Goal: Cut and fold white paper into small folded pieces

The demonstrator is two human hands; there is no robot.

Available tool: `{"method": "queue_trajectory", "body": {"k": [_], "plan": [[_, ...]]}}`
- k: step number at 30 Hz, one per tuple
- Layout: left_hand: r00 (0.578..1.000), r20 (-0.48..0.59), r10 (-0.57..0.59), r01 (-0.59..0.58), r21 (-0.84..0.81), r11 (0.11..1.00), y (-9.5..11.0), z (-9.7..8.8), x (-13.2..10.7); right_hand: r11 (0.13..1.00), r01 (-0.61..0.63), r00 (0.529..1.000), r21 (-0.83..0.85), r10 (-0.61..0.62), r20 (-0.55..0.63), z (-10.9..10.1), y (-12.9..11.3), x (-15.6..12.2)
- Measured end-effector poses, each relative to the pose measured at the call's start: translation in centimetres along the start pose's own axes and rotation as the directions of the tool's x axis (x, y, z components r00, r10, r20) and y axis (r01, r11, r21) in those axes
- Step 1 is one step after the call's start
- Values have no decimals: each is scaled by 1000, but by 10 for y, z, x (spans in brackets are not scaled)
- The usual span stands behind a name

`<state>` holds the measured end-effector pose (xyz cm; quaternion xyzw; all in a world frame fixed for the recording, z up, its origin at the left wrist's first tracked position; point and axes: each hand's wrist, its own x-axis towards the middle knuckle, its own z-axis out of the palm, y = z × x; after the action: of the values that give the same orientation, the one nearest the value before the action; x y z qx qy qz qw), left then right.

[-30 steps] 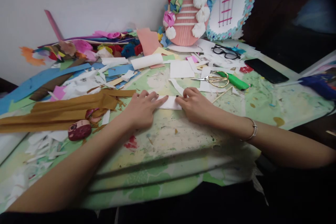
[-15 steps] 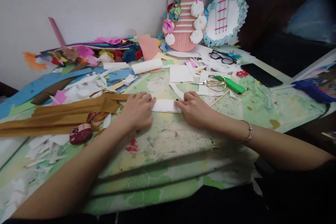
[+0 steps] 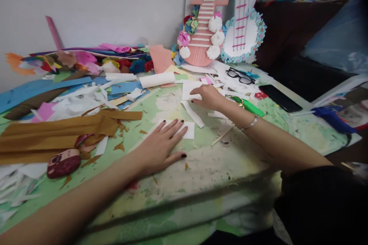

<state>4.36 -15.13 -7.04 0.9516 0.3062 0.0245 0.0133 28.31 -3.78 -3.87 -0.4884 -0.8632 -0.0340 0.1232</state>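
My left hand (image 3: 163, 145) lies flat with fingers spread, pressing on a white paper strip (image 3: 189, 131) that shows past the fingertips. My right hand (image 3: 207, 97) is over a square piece of white paper (image 3: 188, 86), its index finger and thumb apart and nothing visible between them; whether it touches the paper I cannot tell. A narrow curling white strip (image 3: 193, 114) lies just below that hand. Beside the right wrist, the gold-handled scissors (image 3: 240, 102) are mostly hidden, next to a green tool (image 3: 253, 109). A thin wooden stick (image 3: 220, 137) lies nearer me.
Brown crepe paper (image 3: 57, 134) and a dark red mouse-shaped object (image 3: 63, 163) lie at left. Glasses (image 3: 240, 75) and a black phone (image 3: 280, 98) lie at right. Paper-decorated instrument models (image 3: 201, 42) stand at the back, with paper flowers (image 3: 86, 58) left of them.
My right hand has let go of the white paper strip and moved up to the square paper, covering the scissors. My left hand has flattened out over the strip. The view has shifted slightly.
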Motion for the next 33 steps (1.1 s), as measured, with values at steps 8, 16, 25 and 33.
{"method": "queue_trajectory", "body": {"k": [8, 16, 25, 33], "plan": [[999, -8, 54, -54, -76, 996, -5, 0, -7, 979, 58, 993, -193, -37, 111, 16, -9, 23], [907, -333, -258, 72, -481, 874, -23, -1, -10, 988, -60, 998, -143, 60, -1, 26, 8, 21], [709, -316, -630, 234, -737, 634, -49, -10, -8, 961, -64, 967, 267, 126, -222, 14, 9, 16], [696, -335, -636, 189, -769, 611, -53, -4, 2, 841, -72, 936, 537, 243, -255, 22, 3, 14]]}}
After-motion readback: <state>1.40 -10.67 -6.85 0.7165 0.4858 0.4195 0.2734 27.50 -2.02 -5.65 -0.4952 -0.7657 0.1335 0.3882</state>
